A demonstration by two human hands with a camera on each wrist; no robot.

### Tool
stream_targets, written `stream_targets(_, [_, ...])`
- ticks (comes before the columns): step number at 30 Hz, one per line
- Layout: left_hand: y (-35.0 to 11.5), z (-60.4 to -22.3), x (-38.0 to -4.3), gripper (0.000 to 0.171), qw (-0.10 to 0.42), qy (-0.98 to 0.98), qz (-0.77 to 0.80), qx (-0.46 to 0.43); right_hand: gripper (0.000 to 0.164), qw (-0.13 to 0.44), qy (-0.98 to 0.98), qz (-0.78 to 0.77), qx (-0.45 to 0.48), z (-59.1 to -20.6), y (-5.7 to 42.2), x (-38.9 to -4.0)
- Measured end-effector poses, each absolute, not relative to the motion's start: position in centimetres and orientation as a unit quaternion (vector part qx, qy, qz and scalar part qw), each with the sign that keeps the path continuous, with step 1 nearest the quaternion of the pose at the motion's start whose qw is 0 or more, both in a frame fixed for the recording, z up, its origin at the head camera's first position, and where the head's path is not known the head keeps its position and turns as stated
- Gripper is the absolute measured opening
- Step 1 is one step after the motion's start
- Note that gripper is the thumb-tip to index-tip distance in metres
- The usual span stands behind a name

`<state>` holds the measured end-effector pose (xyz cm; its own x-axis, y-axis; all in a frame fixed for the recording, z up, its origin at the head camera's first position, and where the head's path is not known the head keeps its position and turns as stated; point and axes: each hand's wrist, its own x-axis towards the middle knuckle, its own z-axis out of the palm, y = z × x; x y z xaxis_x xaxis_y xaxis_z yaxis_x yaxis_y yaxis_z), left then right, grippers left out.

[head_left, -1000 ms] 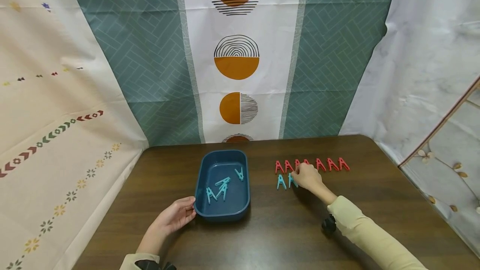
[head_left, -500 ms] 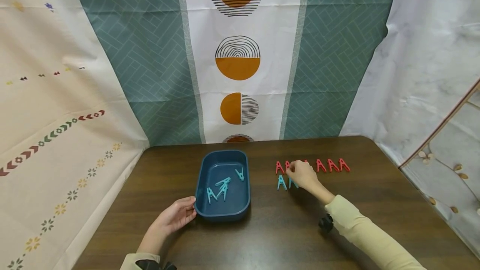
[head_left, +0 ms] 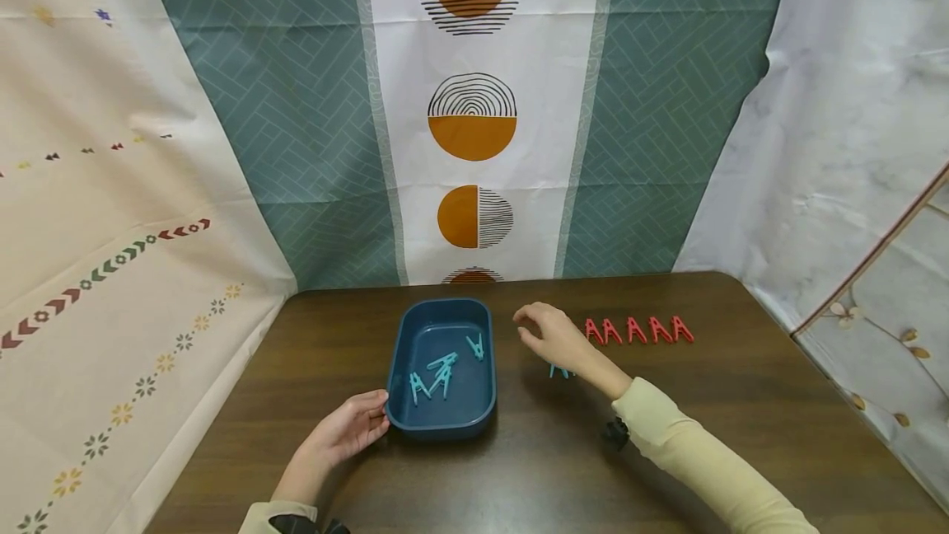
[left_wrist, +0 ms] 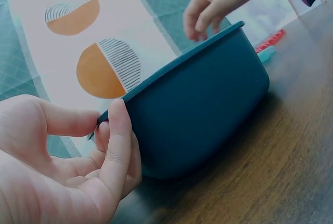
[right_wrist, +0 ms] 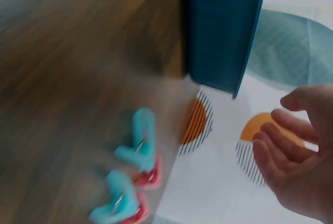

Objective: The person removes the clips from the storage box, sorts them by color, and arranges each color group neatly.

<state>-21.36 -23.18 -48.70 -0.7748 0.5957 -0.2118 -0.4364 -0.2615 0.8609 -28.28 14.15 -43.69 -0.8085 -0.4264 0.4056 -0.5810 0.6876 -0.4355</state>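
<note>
My left hand point(head_left: 348, 431) pinches the near-left rim of a dark blue plastic bin point(head_left: 445, 425); the left wrist view shows thumb and fingers on that rim of the bin point(left_wrist: 203, 99). Inside lie several light-blue clothespins point(head_left: 442, 375). Between the bin and a row of red clothespins point(head_left: 636, 330), my right hand point(head_left: 552, 336) hovers above the table, fingers loosely bent with nothing between them. Beneath it, partly hidden, are light-blue clothespins point(head_left: 558, 371). In the right wrist view two light-blue clothespins point(right_wrist: 141, 140) lie beside red clothespins point(right_wrist: 151, 176).
The dark wooden table point(head_left: 534, 468) reaches back to a patterned cloth backdrop point(head_left: 630, 147). White cloth hangs at the right and a cream cloth point(head_left: 148, 287) at the left.
My right hand has lifted off the light-blue clothespins and moved left toward the bin, its fingers spreading. My left hand and the bin have stayed put.
</note>
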Motion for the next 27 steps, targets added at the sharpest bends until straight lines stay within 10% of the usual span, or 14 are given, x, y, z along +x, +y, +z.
stream_targets(11, [-22.8,-48.5,-21.2,0.029,0.302,0.547,0.779,0.043,0.017,0.032,-0.910,0.181,0.370,-43.3,7.8,-29.5])
stream_targets(27, [-22.9,-48.5,-21.2,0.024,0.297,0.555,0.776,0.041,0.013,0.048,-0.956,-0.035,0.288,-45.1,2.8,-32.2])
